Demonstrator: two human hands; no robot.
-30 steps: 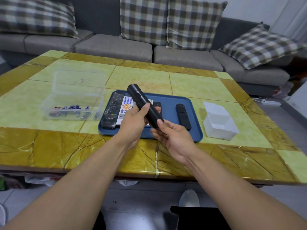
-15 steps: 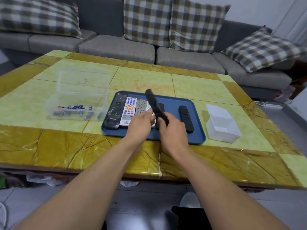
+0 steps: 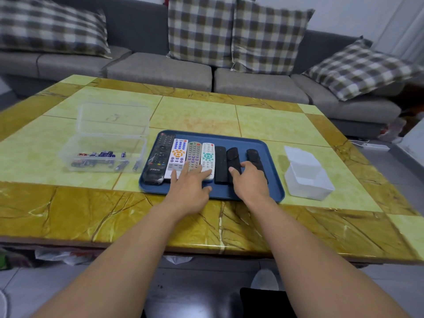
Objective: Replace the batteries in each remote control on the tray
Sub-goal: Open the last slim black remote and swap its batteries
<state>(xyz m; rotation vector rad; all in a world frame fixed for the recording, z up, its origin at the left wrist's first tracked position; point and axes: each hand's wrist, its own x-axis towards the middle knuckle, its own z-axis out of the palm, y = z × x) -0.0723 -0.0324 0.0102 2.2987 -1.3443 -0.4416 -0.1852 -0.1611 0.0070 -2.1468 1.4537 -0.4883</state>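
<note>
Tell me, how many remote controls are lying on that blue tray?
7, side by side on the blue tray: big black remote, white one with orange pad, grey one, white one with teal pad, then three slim black ones.

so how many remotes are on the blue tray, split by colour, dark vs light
Black or dark remote controls: 4, at
White or light grey remote controls: 3, at
Total on the blue plastic tray: 7

Grey sofa [image 3: 160, 72], plaid cushions [image 3: 199, 31]
</note>
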